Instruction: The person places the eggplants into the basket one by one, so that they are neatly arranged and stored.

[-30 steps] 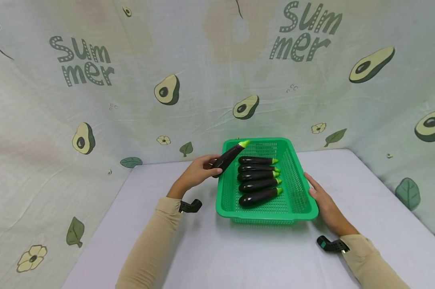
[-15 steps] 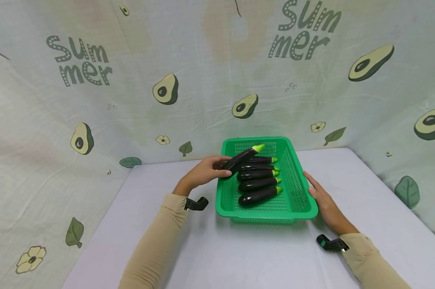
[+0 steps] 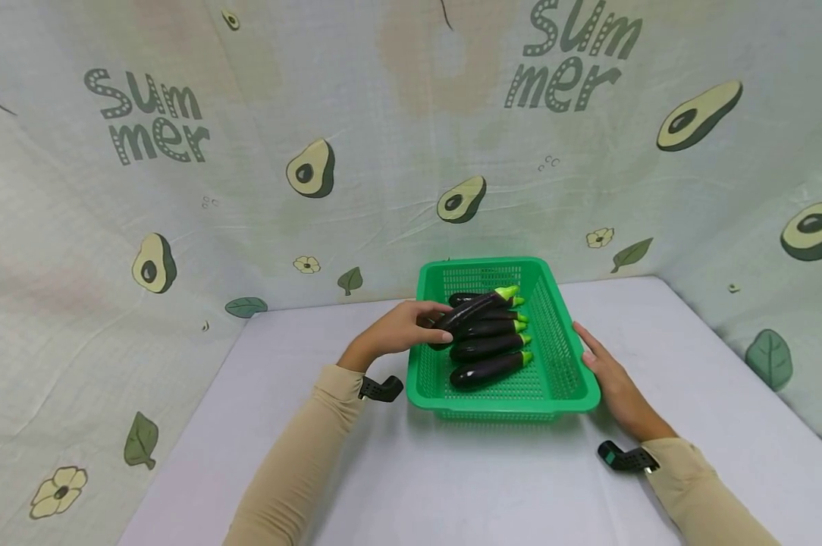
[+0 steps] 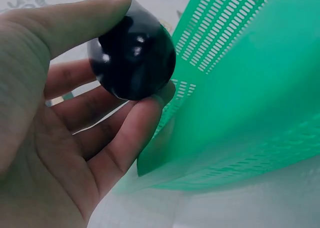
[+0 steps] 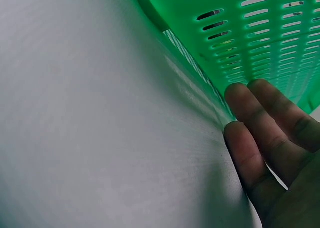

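In the head view my left hand grips a dark purple eggplant by its blunt end, over the left side of a green plastic basket. Its green stem points right and slightly away. Several eggplants lie side by side in the basket, the far ones partly covered by the held one. The left wrist view has the rounded end of the held eggplant between thumb and fingers. My right hand rests against the basket's right side; the right wrist view shows its fingers extended along the slotted wall.
The basket stands on a white table, near a cloth backdrop printed with avocados and leaves. Black wrist cameras sit on both forearms.
My left hand has carried the eggplant rightward and down, from the basket's left rim to over the row of eggplants. My right hand has stayed at the basket's side.
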`<move>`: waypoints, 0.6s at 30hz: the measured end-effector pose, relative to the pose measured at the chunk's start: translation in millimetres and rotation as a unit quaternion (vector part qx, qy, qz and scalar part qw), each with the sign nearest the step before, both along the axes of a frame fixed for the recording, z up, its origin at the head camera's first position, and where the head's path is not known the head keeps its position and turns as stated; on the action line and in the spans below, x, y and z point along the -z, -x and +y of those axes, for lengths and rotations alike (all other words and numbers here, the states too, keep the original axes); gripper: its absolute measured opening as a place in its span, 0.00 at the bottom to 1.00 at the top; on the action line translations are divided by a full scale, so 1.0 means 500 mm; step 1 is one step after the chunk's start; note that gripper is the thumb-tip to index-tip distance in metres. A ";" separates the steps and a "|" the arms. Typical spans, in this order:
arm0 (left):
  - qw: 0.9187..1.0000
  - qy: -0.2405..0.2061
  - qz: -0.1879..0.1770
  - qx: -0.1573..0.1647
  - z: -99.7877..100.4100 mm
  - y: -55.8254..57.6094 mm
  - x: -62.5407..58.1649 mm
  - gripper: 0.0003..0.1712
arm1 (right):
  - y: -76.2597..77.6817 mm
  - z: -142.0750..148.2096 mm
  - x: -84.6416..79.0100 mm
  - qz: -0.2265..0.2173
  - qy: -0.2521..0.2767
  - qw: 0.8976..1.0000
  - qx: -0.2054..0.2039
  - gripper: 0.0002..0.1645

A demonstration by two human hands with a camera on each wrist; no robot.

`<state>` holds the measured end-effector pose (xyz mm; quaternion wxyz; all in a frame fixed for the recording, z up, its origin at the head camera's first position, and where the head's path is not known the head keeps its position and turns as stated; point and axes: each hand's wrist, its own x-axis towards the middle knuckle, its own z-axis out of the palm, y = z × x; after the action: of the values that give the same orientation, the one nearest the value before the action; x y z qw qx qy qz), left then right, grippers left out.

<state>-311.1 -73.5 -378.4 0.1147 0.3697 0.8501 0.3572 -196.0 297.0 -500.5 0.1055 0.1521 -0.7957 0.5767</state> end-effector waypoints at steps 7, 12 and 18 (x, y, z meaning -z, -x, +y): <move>1.000 0.020 -0.007 0.006 0.006 -0.008 -0.001 0.36 | 0.001 -0.001 0.002 0.007 -0.010 1.000 0.003 0.32; 0.999 0.040 0.000 0.025 0.014 -0.010 -0.006 0.35 | -0.002 0.000 0.000 0.009 -0.012 1.000 0.002 0.31; 0.997 0.070 0.003 0.044 0.031 -0.016 -0.013 0.33 | -0.002 0.001 -0.004 0.006 -0.013 1.000 0.003 0.32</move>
<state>-303.1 -57.8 -372.0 0.1537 0.3991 0.8559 0.2908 -194.8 297.4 -498.7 0.1098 0.1543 -0.8030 0.5651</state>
